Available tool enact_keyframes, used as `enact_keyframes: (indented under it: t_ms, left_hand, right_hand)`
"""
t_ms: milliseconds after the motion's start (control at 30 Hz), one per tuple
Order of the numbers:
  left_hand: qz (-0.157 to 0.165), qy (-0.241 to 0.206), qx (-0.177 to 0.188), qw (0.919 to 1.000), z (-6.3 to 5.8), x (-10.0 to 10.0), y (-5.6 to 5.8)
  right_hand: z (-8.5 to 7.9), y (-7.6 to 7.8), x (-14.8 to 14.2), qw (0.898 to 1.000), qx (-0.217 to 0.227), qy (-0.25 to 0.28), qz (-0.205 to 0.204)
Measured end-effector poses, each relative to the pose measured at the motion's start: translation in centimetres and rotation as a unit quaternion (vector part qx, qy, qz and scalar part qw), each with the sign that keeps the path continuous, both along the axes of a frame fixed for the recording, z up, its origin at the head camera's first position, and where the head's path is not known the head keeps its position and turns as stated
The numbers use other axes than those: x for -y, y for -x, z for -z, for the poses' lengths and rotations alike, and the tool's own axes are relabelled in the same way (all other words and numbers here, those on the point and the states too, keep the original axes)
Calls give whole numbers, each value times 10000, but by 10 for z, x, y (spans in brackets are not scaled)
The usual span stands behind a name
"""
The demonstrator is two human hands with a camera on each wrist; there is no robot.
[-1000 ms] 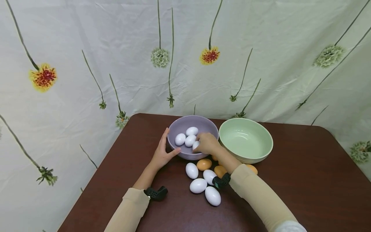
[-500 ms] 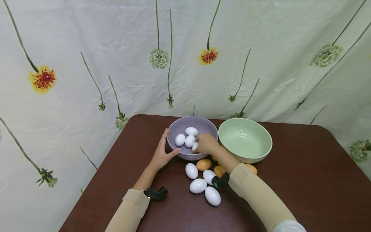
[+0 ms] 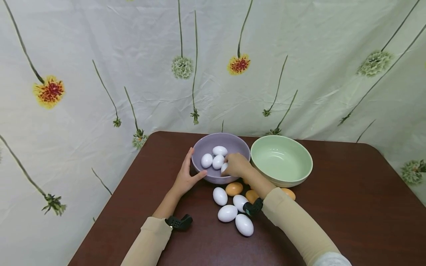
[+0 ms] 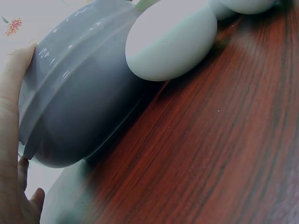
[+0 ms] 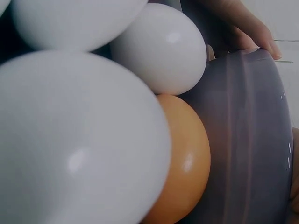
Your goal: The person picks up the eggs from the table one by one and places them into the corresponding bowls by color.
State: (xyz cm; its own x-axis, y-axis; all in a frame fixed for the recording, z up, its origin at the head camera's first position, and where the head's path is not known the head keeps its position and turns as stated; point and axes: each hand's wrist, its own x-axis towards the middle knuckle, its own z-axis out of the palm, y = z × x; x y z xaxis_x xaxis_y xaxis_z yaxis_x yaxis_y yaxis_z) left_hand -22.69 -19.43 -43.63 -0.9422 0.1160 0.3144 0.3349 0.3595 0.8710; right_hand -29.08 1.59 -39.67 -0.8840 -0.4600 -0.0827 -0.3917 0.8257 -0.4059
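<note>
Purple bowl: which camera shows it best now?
The head view: the purple bowl shows most of its rim plus white eggs inside. Left wrist and right wrist views show only parts of its outer side.

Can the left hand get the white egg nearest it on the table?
Likely yes: the left hand rests against the purple bowl, and nothing seems to block its way to that white egg. It would probably have to leave the bowl.

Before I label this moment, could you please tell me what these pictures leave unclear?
Head view: the right hand hides part of the white egg it grips.
Head view: the right arm partly covers orange eggs, leaving their count uncertain.
Left wrist view: the purple bowl's wall hides its inside.
Right wrist view: the left edge cuts off the nearest egg.
</note>
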Motion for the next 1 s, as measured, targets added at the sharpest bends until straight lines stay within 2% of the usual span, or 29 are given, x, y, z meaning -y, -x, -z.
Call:
enact_keyframes:
  t_ms: [100,333,567,700,833,1000]
  left_hand:
    - [21,-1,-22,10000,1,0,1]
    - [-57,46,-214,9997,35,9,20]
    - [-79,7,-332,9994,39,10,22]
    - [-97,0,-325,9994,38,10,22]
    - [-100,13,-288,9995,36,9,21]
    - [-116,40,-233,9997,37,8,21]
  right_hand:
    - [0,-1,-1,10000,-59,65,-8]
    - [2,-3,-5,9975,-320,634,-67]
    - [3,-5,-9,9903,-328,1351,27]
    - [2,-5,-14,9801,-231,1971,-29]
    - [2,-5,-20,9657,60,2589,-202]
    - [-1,-7,-30,9391,558,3366,-420]
